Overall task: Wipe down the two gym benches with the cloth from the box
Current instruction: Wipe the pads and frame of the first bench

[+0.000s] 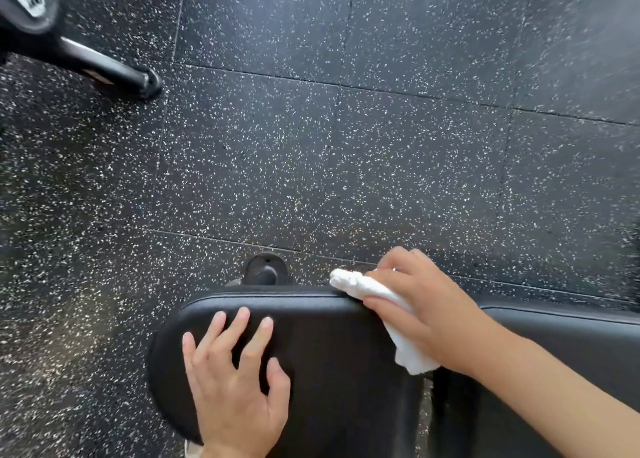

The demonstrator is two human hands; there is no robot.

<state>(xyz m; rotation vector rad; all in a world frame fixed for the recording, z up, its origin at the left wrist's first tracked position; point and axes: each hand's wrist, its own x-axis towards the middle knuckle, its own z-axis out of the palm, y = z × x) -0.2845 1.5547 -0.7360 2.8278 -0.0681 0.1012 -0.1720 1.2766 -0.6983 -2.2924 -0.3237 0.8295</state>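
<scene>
A black padded gym bench [322, 346] fills the bottom of the head view, made of a rounded seat pad on the left and a second pad [568, 346] to the right, with a gap between them. My left hand [235, 385] rests flat on the seat pad, fingers spread and holding nothing. My right hand [422, 305] grips a bunched white cloth [367, 289] and presses it against the far top edge of the seat pad, near the gap. The cloth's lower end sticks out below my palm.
Dark speckled rubber floor tiles [346, 145] spread beyond the bench. A round bench foot [266, 270] shows just past the pad's far edge. At the top left, a black metal bar [114, 73] and part of a machine [27, 0] stand on the floor.
</scene>
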